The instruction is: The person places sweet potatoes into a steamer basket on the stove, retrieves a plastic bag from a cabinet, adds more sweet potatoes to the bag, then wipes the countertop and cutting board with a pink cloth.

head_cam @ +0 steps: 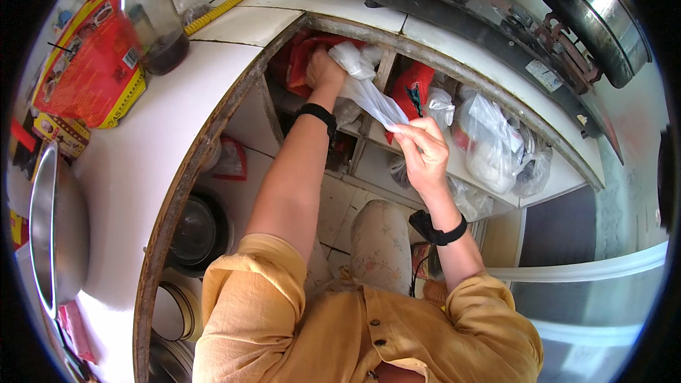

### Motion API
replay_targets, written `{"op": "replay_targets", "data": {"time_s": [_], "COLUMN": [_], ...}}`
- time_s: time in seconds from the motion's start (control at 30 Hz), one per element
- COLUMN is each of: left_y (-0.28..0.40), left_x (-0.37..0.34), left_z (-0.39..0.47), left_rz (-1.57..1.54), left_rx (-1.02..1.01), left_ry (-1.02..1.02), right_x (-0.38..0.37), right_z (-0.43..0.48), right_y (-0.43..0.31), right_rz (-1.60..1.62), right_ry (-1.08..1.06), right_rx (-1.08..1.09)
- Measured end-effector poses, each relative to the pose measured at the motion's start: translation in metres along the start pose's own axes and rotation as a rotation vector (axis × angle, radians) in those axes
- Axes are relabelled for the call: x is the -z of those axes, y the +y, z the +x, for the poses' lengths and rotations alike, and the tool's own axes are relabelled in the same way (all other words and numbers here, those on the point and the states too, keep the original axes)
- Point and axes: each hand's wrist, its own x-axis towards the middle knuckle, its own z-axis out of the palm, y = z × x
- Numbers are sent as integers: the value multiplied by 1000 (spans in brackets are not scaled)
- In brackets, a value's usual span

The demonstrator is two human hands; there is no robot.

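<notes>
A whitish translucent plastic bag [367, 97] is stretched between my hands at the opening of a tiled cabinet under the counter. My right hand [425, 151] pinches its lower end between thumb and fingers. My left hand [324, 72] reaches into the corner compartment beside the bag's bunched upper part; its fingers are partly hidden against a red plastic bag [299, 66], so what they hold is unclear. Just beyond my right hand, a red packet [415, 85] stands in the neighbouring compartment, next to a knotted clear bag [440, 106].
Filled plastic bags [487, 143] crowd the right shelf. A gas stove [452, 5] with a steel pot [596, 21] lies above. On the left counter are a bottle of dark liquid [162, 48], a red-yellow pouch [90, 69] and a metal basin [69, 234]. Dark cookware [197, 229] sits below.
</notes>
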Motion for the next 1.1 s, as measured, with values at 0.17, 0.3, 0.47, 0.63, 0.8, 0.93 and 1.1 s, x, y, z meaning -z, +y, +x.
{"op": "replay_targets", "data": {"time_s": [0.17,0.3,0.47,0.63,0.8,0.93,1.1], "left_y": [-6,-9,-4,1,6,6,4], "left_x": [1,-1,10,32,21,-7,-25], "left_z": [10,21,11,-22,-11,-2,12], "left_rz": [3,-10,-387,-729,-488,-414,-314], "left_rx": [-10,2,46,-9,-5,52,19], "left_ry": [-65,-103,-285,-421,-391,-295,-272], "right_x": [41,59,49,-15,-33,-36,-37], "right_z": [-25,-31,-13,23,33,12,-23], "right_y": [14,22,-22,-25,13,-1,-59], "right_rz": [60,177,-632,-764,-470,-262,-41], "right_ry": [199,129,53,-275,-271,-216,-294], "right_rx": [-155,-471,-107,111,25,342,586]}}
